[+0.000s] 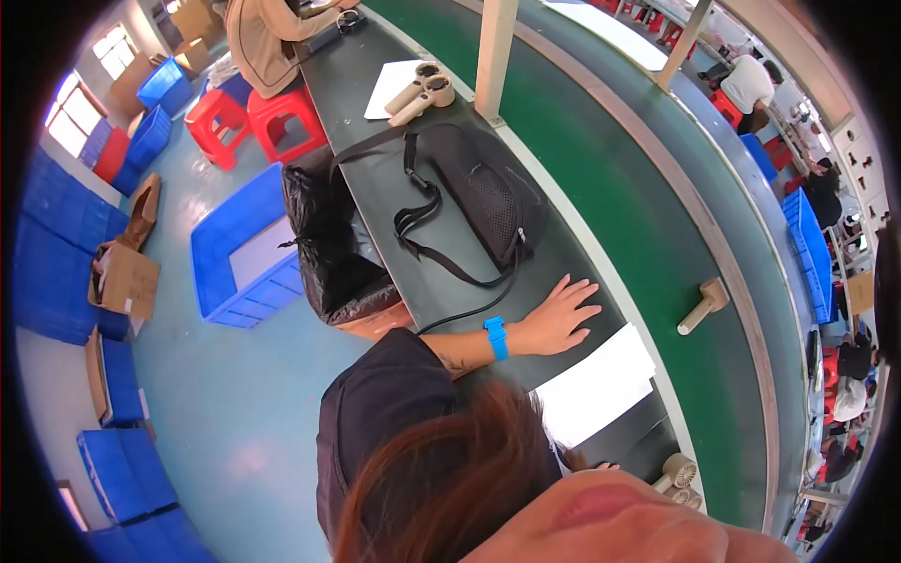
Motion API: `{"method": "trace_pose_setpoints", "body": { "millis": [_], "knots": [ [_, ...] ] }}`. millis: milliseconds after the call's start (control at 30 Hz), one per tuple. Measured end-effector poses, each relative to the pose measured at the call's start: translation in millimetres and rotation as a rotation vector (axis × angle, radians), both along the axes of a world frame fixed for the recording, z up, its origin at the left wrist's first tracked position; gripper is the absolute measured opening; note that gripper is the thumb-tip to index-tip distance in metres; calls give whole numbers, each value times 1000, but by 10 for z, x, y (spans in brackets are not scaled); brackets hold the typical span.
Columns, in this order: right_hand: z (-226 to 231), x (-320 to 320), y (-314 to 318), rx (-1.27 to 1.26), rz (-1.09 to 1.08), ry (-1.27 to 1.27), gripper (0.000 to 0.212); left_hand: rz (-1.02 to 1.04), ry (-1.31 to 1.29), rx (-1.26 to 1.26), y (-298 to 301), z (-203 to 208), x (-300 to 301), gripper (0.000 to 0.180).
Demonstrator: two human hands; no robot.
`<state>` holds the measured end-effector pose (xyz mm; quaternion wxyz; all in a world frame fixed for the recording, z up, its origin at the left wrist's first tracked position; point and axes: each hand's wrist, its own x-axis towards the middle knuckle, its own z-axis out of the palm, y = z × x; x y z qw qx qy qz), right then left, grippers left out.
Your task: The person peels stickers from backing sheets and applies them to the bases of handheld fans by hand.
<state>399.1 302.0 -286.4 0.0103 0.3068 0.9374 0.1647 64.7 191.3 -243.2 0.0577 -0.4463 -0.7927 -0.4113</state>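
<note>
At nine o'clock, blue crates [56,253] stack along the wall, with an open brown carton [127,277] beside them on the floor. A blue bin [246,251] holding a pale sheet sits toward ten o'clock, a black plastic sack [328,244] touching its right side. Red stools [251,120] stand at eleven.

On the dark counter [375,188], a black mesh bag [483,192] lies with its long axis running from eleven to five o'clock, straps trailing toward seven. The left hand [561,317] rests flat on the counter just at the bag's five o'clock end, fingers spread apart and pointing toward two o'clock, gripping nothing; a blue wristband [496,338] circles the wrist. A white sheet [596,385] lies just below the hand.

At twelve, two beige handheld fans [424,92] lie on a white paper. On the green belt [601,169], another fan [704,305] lies at three o'clock, handle toward seven. The right hand is out of view.
</note>
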Motion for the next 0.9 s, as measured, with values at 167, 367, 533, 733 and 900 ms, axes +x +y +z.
{"method": "trace_pose_setpoints", "body": {
  "millis": [167, 367, 533, 733, 900],
  "knots": [
    [397, -187, -234, -61, -100, -194, 67, 28, 10, 27, -13, -1, -50, 38],
    [909, -814, 34, -167, -310, -454, 66, 30, 68, 578, 560, 873, -163, 31],
    [219, -217, 47, -132, -46, 181, 65, 346, 343, 931, -63, 2163, -1201, 17],
    [385, -198, -35, -281, -27, 326, 54, 736, 484, 360, -1887, 1301, -2885, 22],
    [562, -177, -81, -326, -88, 365, 53, 755, 100, -626, -2823, 507, -3440, 87]
  ]
}}
